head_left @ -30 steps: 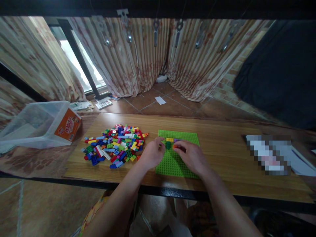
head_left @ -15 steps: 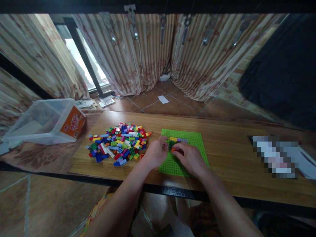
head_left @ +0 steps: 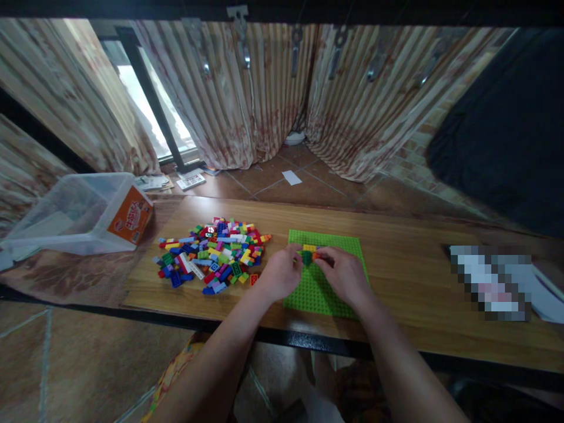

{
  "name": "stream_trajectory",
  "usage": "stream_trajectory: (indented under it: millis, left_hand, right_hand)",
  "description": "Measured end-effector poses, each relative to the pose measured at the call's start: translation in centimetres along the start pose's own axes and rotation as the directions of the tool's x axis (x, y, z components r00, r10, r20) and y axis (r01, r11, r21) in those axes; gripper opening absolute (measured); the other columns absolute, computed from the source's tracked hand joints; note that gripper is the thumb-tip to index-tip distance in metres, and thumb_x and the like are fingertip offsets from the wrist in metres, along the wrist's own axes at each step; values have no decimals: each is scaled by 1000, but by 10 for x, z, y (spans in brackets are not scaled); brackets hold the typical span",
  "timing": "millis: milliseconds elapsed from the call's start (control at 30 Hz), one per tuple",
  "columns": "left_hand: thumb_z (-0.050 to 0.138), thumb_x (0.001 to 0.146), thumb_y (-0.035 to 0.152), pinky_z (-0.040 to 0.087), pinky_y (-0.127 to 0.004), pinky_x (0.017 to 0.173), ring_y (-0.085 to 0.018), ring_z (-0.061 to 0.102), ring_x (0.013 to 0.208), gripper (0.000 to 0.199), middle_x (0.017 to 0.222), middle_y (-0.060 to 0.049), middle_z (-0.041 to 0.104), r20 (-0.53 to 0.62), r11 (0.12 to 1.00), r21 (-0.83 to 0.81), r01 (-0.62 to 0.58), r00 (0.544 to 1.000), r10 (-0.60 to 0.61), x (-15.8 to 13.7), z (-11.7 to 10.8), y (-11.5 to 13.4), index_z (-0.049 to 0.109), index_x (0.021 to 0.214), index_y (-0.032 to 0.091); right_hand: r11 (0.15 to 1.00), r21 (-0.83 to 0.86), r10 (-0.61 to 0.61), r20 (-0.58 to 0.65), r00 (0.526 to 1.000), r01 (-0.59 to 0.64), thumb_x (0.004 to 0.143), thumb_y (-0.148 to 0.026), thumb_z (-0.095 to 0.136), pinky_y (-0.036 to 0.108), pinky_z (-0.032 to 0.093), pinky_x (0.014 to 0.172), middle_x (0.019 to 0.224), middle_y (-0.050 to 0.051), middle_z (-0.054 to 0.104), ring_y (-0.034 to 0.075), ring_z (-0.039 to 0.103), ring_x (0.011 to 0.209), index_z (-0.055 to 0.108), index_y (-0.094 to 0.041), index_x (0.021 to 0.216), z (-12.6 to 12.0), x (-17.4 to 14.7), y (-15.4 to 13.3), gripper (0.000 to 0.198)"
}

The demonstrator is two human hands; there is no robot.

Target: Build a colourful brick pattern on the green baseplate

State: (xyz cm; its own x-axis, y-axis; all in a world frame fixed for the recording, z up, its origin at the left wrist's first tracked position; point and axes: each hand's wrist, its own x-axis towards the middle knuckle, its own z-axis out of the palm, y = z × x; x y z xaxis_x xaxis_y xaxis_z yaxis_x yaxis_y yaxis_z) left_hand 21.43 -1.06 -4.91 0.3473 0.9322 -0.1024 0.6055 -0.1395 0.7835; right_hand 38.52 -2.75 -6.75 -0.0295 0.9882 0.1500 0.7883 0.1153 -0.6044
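Observation:
A bright green studded baseplate [head_left: 324,296] lies on the table in front of me. Near its upper left part are a yellow brick [head_left: 309,248] and, just below it, a dark green brick [head_left: 306,258]. My left hand [head_left: 282,271] is closed at the left side of the dark green brick, its thumb and fingertips against it. From the other side, my right hand [head_left: 343,273] pinches a small orange brick [head_left: 315,256] beside the dark green one. Whether the orange brick is pressed onto the plate is hard to see. Purple-grey bricks are mostly hidden behind my right fingers.
A pile of mixed coloured bricks [head_left: 215,255] spreads left of the baseplate. Beyond it stands a clear plastic bin [head_left: 94,205] with an orange label. A blurred-out object [head_left: 489,282] lies at the right, and the dark table edge [head_left: 308,341] runs nearest me.
My right hand has shifted slightly away from me and to the right with the orange brick, now at the dark green brick's right side. My left hand stays nearly in place.

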Motion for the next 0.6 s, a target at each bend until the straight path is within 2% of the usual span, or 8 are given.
stream_trajectory:
  millis: [233, 467, 600]
  left_hand:
    - [49, 84, 7, 51, -31, 81, -19, 66, 86, 40, 102, -11, 71, 11, 1000, 20, -16, 1000, 15, -1, 0, 0, 55, 123, 9]
    - [48, 84, 7, 51, -33, 87, -20, 66, 90, 41, 104, -11, 70, 17, 999, 41, -19, 1000, 18, -3, 0, 2, 53, 124, 11]
    - [46, 85, 8, 49, -33, 91, -21, 65, 98, 41, 111, -11, 66, -24, 989, 141, -34, 999, 38, -6, 4, 3, 54, 124, 15]
  right_hand:
    - [1000, 4, -10, -32, 999, 10, 84, -24, 56, 37, 50, 78, 93, 7, 73, 22, 67, 84, 69, -22, 93, 7, 6, -1, 16]
    - [996, 71, 62, -52, 997, -58, 85, -27, 56, 37, 51, 78, 92, 7, 74, 23, 69, 83, 70, -23, 93, 6, 5, -2, 16]
    - [997, 34, 73, -129, 989, -69, 87, -32, 51, 37, 50, 77, 89, 6, 74, 22, 68, 81, 70, -23, 89, 2, 5, -2, 20]
